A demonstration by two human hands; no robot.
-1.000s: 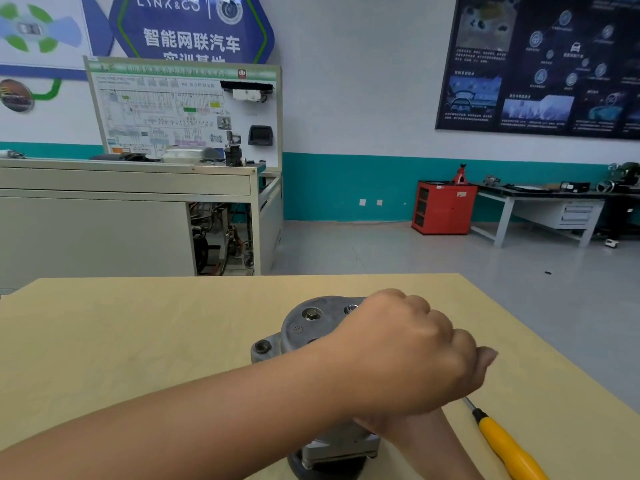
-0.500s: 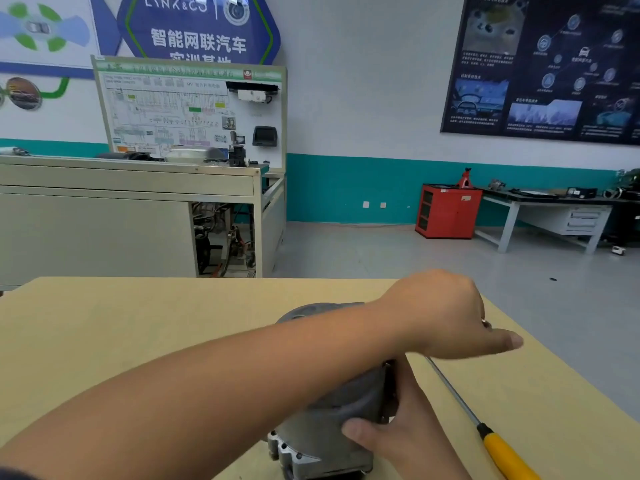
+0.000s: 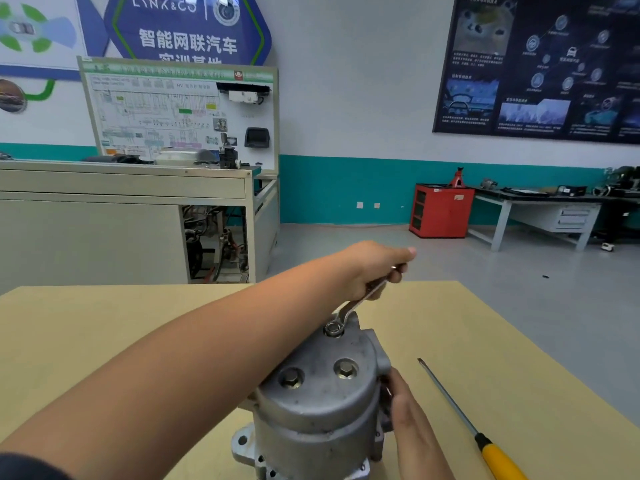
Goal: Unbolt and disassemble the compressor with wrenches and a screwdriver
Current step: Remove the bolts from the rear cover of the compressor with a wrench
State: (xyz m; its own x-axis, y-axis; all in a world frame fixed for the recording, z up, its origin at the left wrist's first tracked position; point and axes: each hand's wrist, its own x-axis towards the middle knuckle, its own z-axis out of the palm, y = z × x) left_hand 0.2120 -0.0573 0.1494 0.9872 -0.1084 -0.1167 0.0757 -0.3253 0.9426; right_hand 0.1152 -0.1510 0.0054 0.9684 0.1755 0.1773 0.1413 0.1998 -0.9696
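At lower centre the compressor [image 3: 322,407] stands on the table [image 3: 104,327], the right hand [image 3: 412,424] apparently flat against its side to brace it, while the left hand [image 3: 375,268] grips the wrench [image 3: 360,301] ringed over the far bolt [image 3: 334,329].

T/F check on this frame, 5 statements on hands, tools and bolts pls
1. The left hand grips a wrench. True.
2. The wrench's ring end sits on a bolt at the far edge of the compressor end cover. True.
3. The right hand holds the screwdriver. False: it rests against the compressor's side; the screwdriver lies untouched on the table.
4. The end cover has no bolts in it. False: two hex bolts sit in its near part.
5. The screwdriver lies to the right of the compressor. True.
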